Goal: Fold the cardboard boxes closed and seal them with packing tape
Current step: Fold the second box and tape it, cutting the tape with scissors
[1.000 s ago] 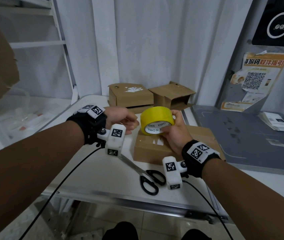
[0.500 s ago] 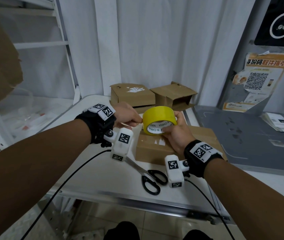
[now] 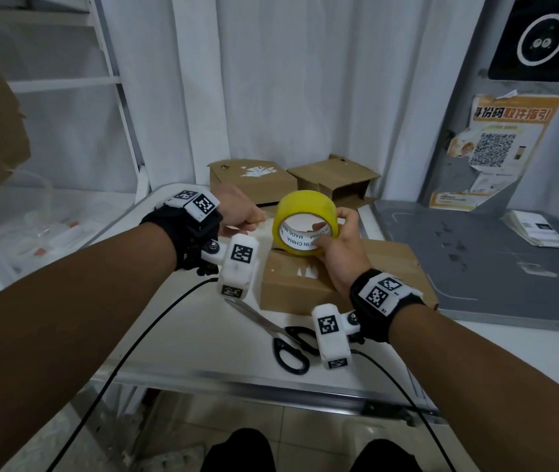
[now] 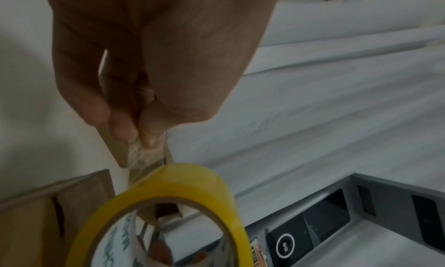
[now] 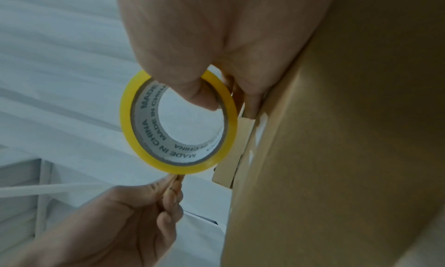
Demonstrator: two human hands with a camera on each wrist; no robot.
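Bare forearms here — black wrist straps [image 3: 371, 306] carry white blocks [image 3: 238, 265] printed with black square codes. Thin black cables [image 3: 128, 352] trail from both wrists.

Both forearms extend forward from the lower corners of the head view and converge toward the centre. Each wrist carries a black strap with white marker blocks. The left hand [image 3: 237, 212] is held with fingers curled; thumb and forefinger tips [image 4: 125, 132] are pressed together in a pinch on a film of tape end. The right hand [image 3: 337, 247] grips the tape roll [image 3: 305, 207], thumb [image 5: 197, 92] inside the core and fingers across the outer face. The two hands sit near each other, not touching.
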